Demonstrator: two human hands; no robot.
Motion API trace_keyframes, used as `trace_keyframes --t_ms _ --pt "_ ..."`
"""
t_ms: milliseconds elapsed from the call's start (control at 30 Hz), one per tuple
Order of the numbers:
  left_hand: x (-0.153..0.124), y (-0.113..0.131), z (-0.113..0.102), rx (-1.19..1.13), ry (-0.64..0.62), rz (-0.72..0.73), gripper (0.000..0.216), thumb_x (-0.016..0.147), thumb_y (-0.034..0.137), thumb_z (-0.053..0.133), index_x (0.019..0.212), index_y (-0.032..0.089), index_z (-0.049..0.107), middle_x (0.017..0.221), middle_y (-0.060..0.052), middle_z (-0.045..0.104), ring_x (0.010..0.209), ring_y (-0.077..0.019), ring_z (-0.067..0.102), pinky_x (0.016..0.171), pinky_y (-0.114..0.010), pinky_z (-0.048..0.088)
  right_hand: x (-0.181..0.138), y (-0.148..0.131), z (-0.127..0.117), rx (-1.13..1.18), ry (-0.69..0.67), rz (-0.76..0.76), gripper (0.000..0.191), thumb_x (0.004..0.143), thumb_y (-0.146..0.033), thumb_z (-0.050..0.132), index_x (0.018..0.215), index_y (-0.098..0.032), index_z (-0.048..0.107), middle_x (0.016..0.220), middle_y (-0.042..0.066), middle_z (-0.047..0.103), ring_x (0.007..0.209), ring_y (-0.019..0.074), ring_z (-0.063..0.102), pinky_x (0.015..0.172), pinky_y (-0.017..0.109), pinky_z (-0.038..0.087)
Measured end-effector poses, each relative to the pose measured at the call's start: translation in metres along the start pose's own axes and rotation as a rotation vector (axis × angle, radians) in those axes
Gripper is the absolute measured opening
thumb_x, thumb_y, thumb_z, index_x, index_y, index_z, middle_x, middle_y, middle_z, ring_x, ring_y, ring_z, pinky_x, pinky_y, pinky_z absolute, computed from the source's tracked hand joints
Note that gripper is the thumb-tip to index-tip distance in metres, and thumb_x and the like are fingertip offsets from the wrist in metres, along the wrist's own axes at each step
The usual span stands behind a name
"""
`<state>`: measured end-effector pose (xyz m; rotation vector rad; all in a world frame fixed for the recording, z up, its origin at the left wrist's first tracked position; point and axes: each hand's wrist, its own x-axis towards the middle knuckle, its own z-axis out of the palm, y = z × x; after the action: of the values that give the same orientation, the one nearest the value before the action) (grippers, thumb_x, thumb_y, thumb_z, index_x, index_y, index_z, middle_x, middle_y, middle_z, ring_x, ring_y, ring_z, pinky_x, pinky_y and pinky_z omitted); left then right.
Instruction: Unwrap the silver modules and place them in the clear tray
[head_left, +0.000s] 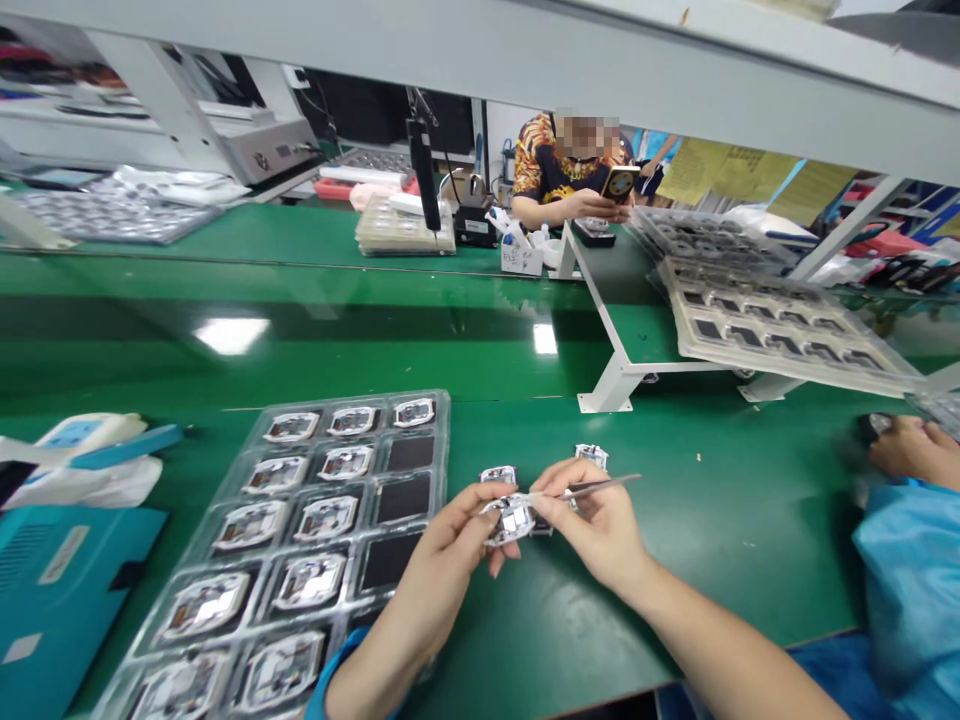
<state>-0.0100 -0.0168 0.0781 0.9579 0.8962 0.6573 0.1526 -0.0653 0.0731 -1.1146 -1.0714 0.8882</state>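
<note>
Between its thumb and fingers, my left hand (457, 530) holds a small white-framed electronic module (511, 520) above the green table. My right hand (600, 520) is closed around slim metal tweezers (611, 484), whose shaft points out to the right. Its fingertips meet the upper right edge of the module; what the tips touch there is too small to make out. Behind the hands lie another module (498, 475) and a third module (592, 456) on the table. To the left, a clear plastic tray (442, 420) carries several similar modules in its pockets, with dark pockets down its right column.
A teal device (60, 600) stands at the left edge. Ahead is a white-legged raised shelf (611, 385) with stacked trays (787, 320). Across the bench a person (570, 180) holds a phone. At right are a co-worker's hand (919, 450) and blue sleeve (911, 580).
</note>
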Motion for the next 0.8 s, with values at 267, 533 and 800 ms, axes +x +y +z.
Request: trace_keyframes --t_ms 267,533,800 --pt "-0.0037 0.0062 0.0012 -0.147 0.024 -0.079 0.040 0.071 0.036 0.080 0.103 0.013 0.078 0.071 -0.006 0.069 0.062 -0.0155 0.057 0.053 -0.025 0.040 -0.0027 0.0010 0.0012 -0.074 -0.028 -0.106 0.014 0.085 -0.029 0.073 0.078 -0.019 0.066 0.085 0.004 0.074 0.080 0.0152 0.070 0.078 0.030 0.057" --pt "-0.0007 -0.0002 -0.0012 0.064 0.026 0.066 0.048 0.073 0.036 0.080 0.116 0.015 0.075 0.068 -0.004 0.069 0.061 -0.0150 0.057 0.055 -0.025 0.043 0.0023 -0.0026 -0.0012 0.029 -0.023 0.007 0.021 0.083 -0.036 0.075 0.081 -0.018 0.063 0.086 0.005 0.072 0.080 0.0151 0.069 0.072 0.028 0.057" --pt "-0.0037 0.0013 -0.0008 0.210 0.050 0.135 0.047 0.072 0.037 0.079 0.114 0.016 0.074 0.079 -0.005 0.074 0.064 -0.0179 0.065 0.057 -0.026 0.049 0.0049 -0.0002 -0.0011 0.114 0.003 0.148 0.030 0.076 -0.040 0.080 0.080 -0.018 0.061 0.079 0.000 0.063 0.067 0.0095 0.061 0.059 0.020 0.053"
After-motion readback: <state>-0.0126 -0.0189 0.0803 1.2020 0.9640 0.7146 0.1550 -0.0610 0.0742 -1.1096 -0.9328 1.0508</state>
